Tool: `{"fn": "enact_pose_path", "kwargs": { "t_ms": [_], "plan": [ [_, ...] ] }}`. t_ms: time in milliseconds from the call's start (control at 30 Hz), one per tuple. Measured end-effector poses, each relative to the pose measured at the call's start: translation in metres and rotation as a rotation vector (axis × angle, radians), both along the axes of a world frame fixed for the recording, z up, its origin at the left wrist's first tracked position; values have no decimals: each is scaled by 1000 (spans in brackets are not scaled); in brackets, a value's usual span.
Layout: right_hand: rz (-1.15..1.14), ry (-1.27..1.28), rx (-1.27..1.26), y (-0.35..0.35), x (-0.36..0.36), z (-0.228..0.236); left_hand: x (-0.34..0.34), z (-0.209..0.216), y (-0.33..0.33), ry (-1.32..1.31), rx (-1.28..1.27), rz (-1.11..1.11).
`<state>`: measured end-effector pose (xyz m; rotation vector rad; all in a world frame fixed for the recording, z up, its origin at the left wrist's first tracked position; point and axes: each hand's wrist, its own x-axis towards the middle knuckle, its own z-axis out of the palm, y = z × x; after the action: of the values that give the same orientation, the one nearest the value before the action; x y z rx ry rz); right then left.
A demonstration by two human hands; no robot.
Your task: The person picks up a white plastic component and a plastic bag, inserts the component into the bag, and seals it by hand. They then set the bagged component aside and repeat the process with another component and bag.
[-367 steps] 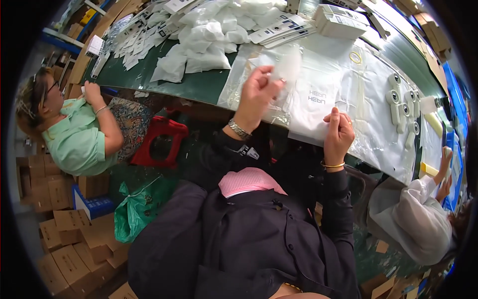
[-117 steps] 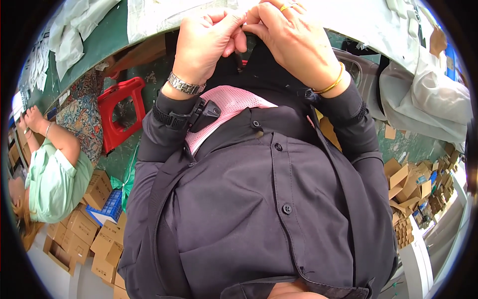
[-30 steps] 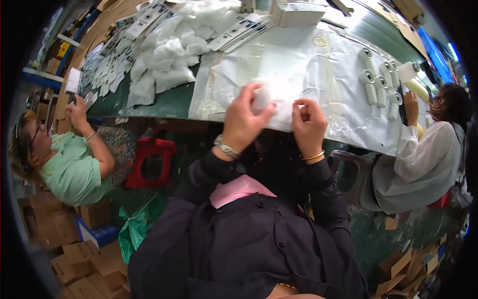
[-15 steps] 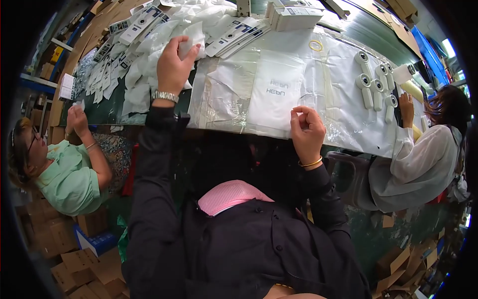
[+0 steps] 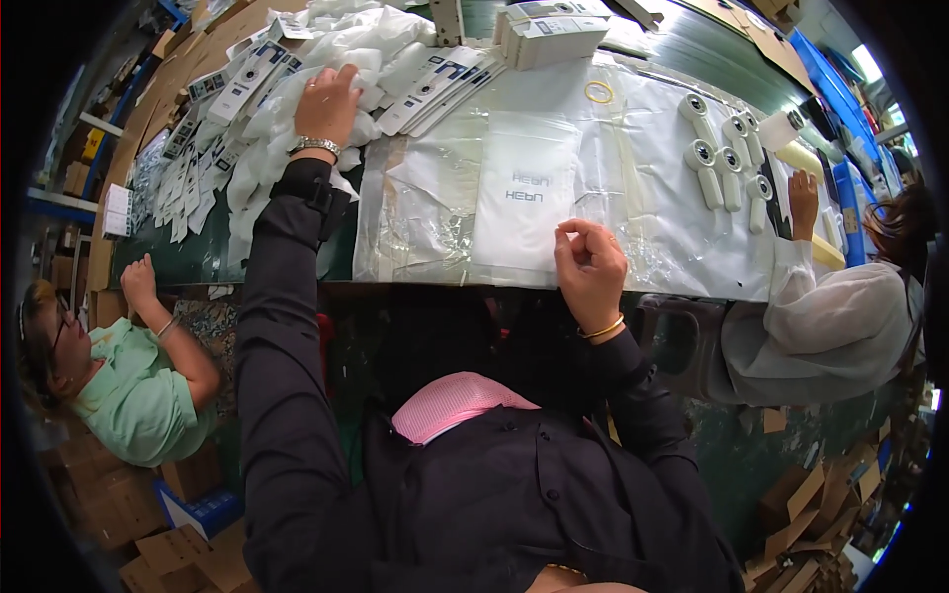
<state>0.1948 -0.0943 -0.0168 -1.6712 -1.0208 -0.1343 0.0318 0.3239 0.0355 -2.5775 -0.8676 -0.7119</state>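
Note:
My left hand (image 5: 327, 107) reaches onto a heap of soft white packets (image 5: 390, 28), fingers apart and partly hidden from above; no packet shows lifted in it. Beside this heap, flat white printed cards (image 5: 435, 87) lie fanned out. In front of me is a stack of frosted plastic bags (image 5: 524, 227) with dark lettering, lying flat on the table. My right hand (image 5: 591, 272) rests at the near right corner of these bags, thumb and fingertips pressed together. Whatever the pinch holds, if anything, is hidden.
Several white handheld fans (image 5: 730, 178) lie to the right, near a yellow rubber band (image 5: 598, 92). A stack of white boxes (image 5: 556, 38) stands at the back. Co-workers sit left and right; a hand (image 5: 802, 205) rests on the right table edge. Cardboard boxes (image 5: 796, 499) crowd the floor.
My left hand has moved up and left onto the heap; the white packet it held no longer shows in it. My right hand keeps its pinch. The left co-worker's hands have come apart.

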Motion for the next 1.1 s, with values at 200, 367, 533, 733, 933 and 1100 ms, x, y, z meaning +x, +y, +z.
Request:
{"fn": "enact_pose_path", "kwargs": {
  "t_ms": [200,367,533,733,933,1100],
  "plan": [
    [12,-20,-9,0,0,-1,-3,16,-38,-117,48,-17],
    [-24,-20,-2,-6,1,-2,-10,81,-131,-362,1,-329],
    [3,49,46,-7,-5,6,-44,147,-207,-668,42,-496],
    [43,-4,-84,-67,11,28,-51,78,-276,-1079,-961,-667],
    [496,847,103,-98,-30,65,-11,21,-361,-224,-2204,-1156],
    [667,658,-344,-132,-22,73,3,23,-369,117,-1644,-1074]
  ]
}}
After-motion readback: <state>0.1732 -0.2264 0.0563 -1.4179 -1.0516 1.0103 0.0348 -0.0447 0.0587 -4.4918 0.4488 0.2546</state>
